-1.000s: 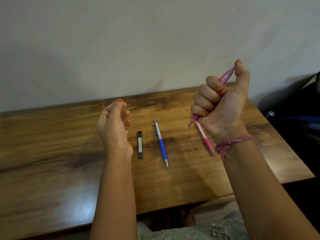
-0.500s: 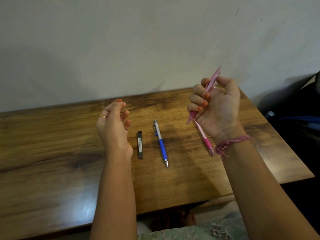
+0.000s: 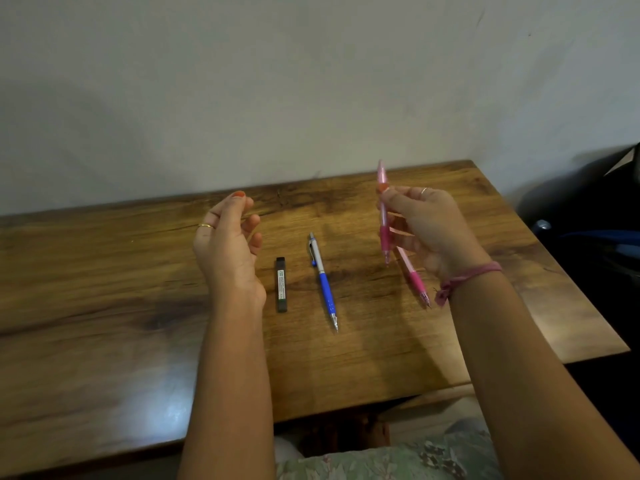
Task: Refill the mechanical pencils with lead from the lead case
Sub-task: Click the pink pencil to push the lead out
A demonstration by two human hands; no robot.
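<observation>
My right hand (image 3: pixel 429 226) holds a pink mechanical pencil (image 3: pixel 383 216) nearly upright above the table, tip down, pinched between thumb and fingers. A second pink pencil (image 3: pixel 414 278) lies on the wooden table (image 3: pixel 104 306) just below that hand, partly hidden by my wrist. A blue and white mechanical pencil (image 3: pixel 323 280) lies in the middle, tip toward me. The black lead case (image 3: pixel 281 284) lies left of it. My left hand (image 3: pixel 227 247) hovers raised beside the case, fingers loosely curled and apart, holding nothing.
The table's back edge meets a plain pale wall. Its right edge drops off beside a dark bag or chair (image 3: pixel 595 216). My lap in patterned cloth (image 3: pixel 398 459) shows under the front edge.
My right hand has loosened from a fist and lowered; the pink pencil turned from slanted to nearly upright, now held in the fingertips. The left hand has hardly moved.
</observation>
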